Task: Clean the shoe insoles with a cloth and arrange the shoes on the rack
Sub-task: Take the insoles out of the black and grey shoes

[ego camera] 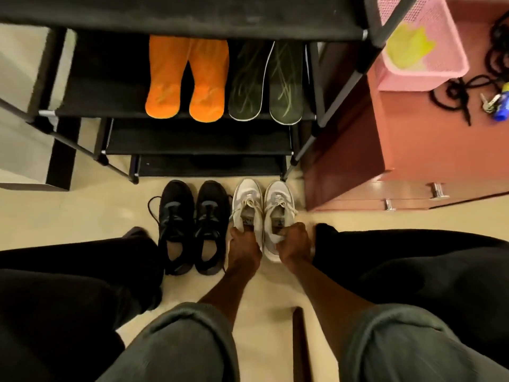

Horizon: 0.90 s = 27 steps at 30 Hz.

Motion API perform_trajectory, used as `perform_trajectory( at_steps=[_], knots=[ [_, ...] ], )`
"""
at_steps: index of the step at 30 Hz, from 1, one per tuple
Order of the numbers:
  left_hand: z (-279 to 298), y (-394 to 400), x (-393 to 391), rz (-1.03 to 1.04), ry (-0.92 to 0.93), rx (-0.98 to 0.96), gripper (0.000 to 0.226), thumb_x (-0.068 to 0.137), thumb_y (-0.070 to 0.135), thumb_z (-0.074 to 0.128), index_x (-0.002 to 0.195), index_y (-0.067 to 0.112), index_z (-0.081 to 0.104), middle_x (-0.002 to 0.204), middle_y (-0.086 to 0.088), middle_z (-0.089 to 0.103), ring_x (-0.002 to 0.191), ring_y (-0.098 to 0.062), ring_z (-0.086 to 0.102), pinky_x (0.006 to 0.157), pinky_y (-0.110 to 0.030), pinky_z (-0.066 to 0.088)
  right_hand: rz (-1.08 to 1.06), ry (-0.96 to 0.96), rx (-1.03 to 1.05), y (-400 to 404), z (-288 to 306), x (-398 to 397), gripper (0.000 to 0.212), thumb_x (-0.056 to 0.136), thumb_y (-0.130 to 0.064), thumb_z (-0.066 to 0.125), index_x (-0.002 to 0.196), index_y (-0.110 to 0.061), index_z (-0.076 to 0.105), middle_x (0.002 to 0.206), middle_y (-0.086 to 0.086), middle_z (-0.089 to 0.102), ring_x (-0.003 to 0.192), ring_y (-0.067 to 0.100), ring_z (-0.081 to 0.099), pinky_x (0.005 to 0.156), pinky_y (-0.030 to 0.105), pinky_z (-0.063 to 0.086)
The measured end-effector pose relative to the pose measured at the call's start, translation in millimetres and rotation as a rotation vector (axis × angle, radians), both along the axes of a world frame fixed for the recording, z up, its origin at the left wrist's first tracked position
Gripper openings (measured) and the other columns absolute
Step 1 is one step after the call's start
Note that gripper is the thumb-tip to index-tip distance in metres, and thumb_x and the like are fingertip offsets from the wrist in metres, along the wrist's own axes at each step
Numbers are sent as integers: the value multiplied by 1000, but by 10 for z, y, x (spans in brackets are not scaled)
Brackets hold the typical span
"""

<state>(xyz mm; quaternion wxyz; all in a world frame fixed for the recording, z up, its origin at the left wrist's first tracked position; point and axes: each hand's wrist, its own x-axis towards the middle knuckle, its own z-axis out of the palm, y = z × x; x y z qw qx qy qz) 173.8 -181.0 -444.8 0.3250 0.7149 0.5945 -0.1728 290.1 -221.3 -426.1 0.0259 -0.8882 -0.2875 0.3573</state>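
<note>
A pair of white sneakers stands on the floor in front of the black shoe rack [176, 113]. My left hand [243, 246] grips the heel of the left white sneaker [246, 201]. My right hand [293, 244] grips the heel of the right white sneaker [278, 197]. A pair of black sneakers [192, 224] stands just to their left, untouched. On a rack shelf lie two orange insoles [187, 78] and two dark green insoles [265, 84], side by side. No cloth is in view.
A reddish-brown cabinet [413, 128] stands right of the rack, bearing a pink basket [424, 51], black cords [462, 97] and keys [493, 102]. My dark-trousered knees flank the shoes. Lower rack shelves [198, 139] hold nothing visible.
</note>
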Motion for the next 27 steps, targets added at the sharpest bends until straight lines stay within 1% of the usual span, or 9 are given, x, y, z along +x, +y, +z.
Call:
perform_trajectory(
  at_steps=[3, 6, 8, 10, 15, 18, 21, 24, 27],
  knots=[
    [-233, -2, -72, -43, 13, -75, 44, 99, 22, 56, 139, 6, 50, 140, -22, 44, 121, -35, 55, 97, -35, 45, 82, 9, -109, -41, -184, -70, 36, 97, -11, 67, 132, -7, 62, 140, 14, 47, 128, 36, 59, 103, 40, 50],
    [-308, 0, -103, -110, 31, -118, 58, 92, 23, 67, 144, 10, 45, 139, -20, 49, 124, -31, 53, 98, -33, 45, 132, 14, -151, -30, -212, -106, 29, 101, -15, 59, 129, -10, 64, 137, 15, 49, 126, 39, 59, 102, 42, 49],
    [-217, 46, -81, -108, 23, -121, 64, 94, 21, 64, 151, 11, 37, 140, -20, 46, 126, -36, 53, 100, -37, 46, 151, 27, -112, 23, -141, -98, 29, 100, -21, 56, 126, -13, 67, 134, 15, 53, 124, 39, 59, 103, 43, 50],
    [-20, 148, -40, -129, -15, -70, 54, 98, 22, 56, 149, 11, 40, 139, -20, 47, 127, -40, 53, 104, -42, 45, 135, 44, -62, 122, 10, -63, 26, 96, -24, 57, 118, -18, 71, 131, 13, 58, 123, 38, 60, 101, 41, 52],
    [745, 556, 32, -154, -86, 14, 32, 92, 25, 57, 119, 10, 66, 121, -16, 68, 110, -37, 66, 92, -44, 57, 101, 46, 95, 449, 676, 47, 23, 94, -19, 56, 106, -19, 76, 119, 8, 71, 113, 33, 67, 95, 39, 57],
    [1402, 770, 5, -203, -95, 68, 29, 92, 29, 59, 116, 16, 69, 119, -12, 68, 111, -34, 66, 90, -42, 57, 177, 59, 207, 608, 1189, 63, 22, 88, -18, 59, 94, -27, 79, 106, 2, 76, 105, 27, 71, 89, 36, 58],
    [2078, 980, -104, -185, -108, 163, 29, 91, 30, 60, 116, 20, 72, 121, -14, 66, 114, -37, 64, 93, -43, 55, 271, 95, 291, 754, 1743, 11, 27, 85, -15, 61, 94, -31, 79, 102, -4, 78, 102, 20, 72, 88, 34, 59],
    [2605, 1228, -357, -49, -221, 274, 21, 87, 29, 62, 100, 23, 78, 104, -8, 73, 100, -33, 69, 87, -43, 58, 320, 127, 449, 902, 2220, -101, 26, 81, -22, 59, 95, -30, 80, 100, -3, 78, 100, 22, 73, 90, 39, 59],
    [2785, 1542, -675, 206, -361, 399, 17, 89, 30, 61, 88, 20, 75, 90, -4, 73, 86, -25, 67, 80, -38, 56, 293, 230, 615, 1086, 2439, -231, 17, 93, -17, 67, 88, -31, 76, 87, -7, 77, 85, 15, 74, 79, 34, 60]
  ],
)
